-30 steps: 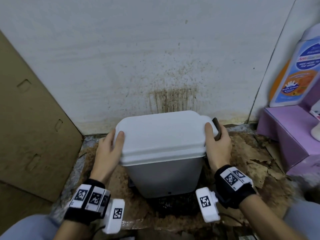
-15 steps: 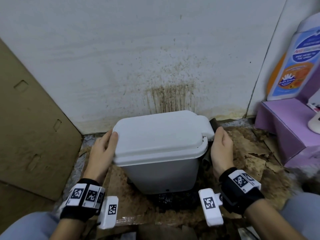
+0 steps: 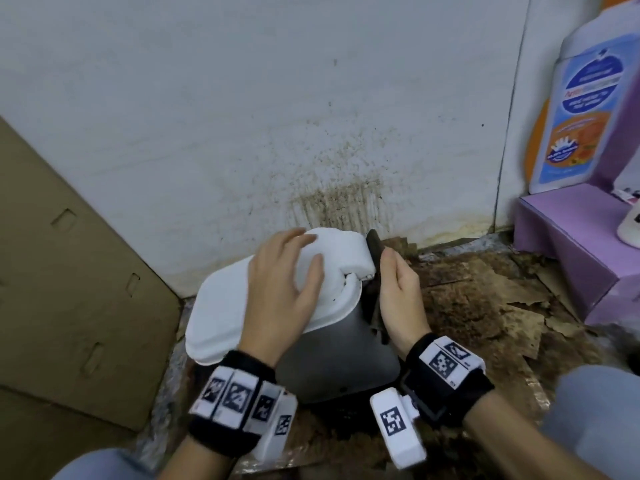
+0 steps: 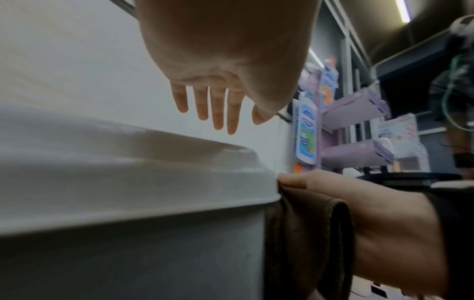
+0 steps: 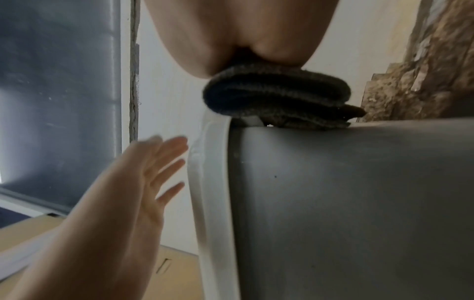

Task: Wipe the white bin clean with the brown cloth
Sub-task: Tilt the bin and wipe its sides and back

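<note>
**Wiping the right side of the bin**

My right hand (image 3: pixel 398 299) presses the folded brown cloth (image 4: pixel 307 233) flat against the right side of the white bin (image 3: pixel 332 362), just under the lid rim. My left hand (image 3: pixel 280 292), fingers straight and holding nothing, hovers above the lid (image 3: pixel 221 306). I should steady the lid first, then rub downward with even pressure.

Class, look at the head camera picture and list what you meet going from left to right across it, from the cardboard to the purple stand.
Brown cardboard sheet → white bin → left hand on the bin's lid → brown cloth → right hand holding the cloth → torn cardboard on the floor → purple stand.
</note>
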`<state>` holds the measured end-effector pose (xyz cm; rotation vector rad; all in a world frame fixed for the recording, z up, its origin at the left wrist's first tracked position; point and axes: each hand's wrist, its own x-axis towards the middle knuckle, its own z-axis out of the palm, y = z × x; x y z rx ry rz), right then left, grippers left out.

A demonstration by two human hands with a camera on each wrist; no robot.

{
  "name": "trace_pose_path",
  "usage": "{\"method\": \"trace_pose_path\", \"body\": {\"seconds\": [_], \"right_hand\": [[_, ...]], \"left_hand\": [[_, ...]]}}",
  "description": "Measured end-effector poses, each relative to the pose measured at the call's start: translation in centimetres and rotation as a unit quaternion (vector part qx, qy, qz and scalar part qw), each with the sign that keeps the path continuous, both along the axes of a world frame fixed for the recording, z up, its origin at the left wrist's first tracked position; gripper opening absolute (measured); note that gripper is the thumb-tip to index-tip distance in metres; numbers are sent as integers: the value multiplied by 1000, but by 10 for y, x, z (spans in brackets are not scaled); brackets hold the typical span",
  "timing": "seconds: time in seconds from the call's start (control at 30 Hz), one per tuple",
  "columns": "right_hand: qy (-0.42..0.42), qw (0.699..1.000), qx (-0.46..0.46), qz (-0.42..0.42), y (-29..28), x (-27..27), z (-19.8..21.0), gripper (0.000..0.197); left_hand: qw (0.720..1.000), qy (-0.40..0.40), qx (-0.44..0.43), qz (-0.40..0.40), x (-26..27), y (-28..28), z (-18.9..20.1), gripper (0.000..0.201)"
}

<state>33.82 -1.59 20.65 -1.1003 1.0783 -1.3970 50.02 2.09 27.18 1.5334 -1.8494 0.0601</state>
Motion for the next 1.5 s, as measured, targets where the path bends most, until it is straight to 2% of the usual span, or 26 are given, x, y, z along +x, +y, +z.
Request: {"method": "trace_pose_path", "body": {"seconds": [0.17, 0.33, 0.53, 0.63, 0.7, 0.8, 0.87, 0.93, 1.03, 1.23, 1.33, 1.4, 1.5], "right_hand": [[-61, 996, 30, 63, -1, 6, 10, 39], [-178, 970, 115, 119, -4, 12, 15, 41], [-191, 961, 127, 154, -8, 18, 17, 44], [-194, 964, 125, 134, -10, 19, 18, 45], [-191, 968, 140, 82, -15, 22, 13, 49], [-151, 976, 154, 13, -18, 29, 5, 64], [-98, 987, 128, -10, -21, 35, -3, 56], [-33, 996, 81, -2, -16, 42, 1, 40], [26, 997, 41, 66, 0, 56, 13, 43], [146, 981, -6, 130, 7, 73, 0, 52], [217, 963, -69, 147, 7, 73, -7, 51], [254, 951, -121, 126, 10, 76, -13, 51], [335, 928, -157, 40, 9, 83, -22, 49]], "left_hand": [[998, -53, 19, -19, -28, -31, 17, 38], [989, -119, 91, 6, -15, -40, 8, 49], [990, -109, 87, 13, 2, -36, 0, 48], [991, -101, 84, 7, 11, -37, 1, 52], [992, -95, 82, -1, 17, -35, 1, 56], [994, -85, 72, 1, 24, -33, 0, 58], [995, -75, 70, 4, 28, -32, 0, 56], [996, -67, 66, 5, 32, -31, -1, 54], [996, -61, 63, 5, 36, -30, -3, 52], [998, -43, 55, 11, 48, -28, -2, 53], [998, -43, 50, 17, 52, -25, -3, 53], [998, -41, 49, 17, 54, -24, -3, 53], [998, -41, 47, 18, 55, -24, -3, 53]]}}
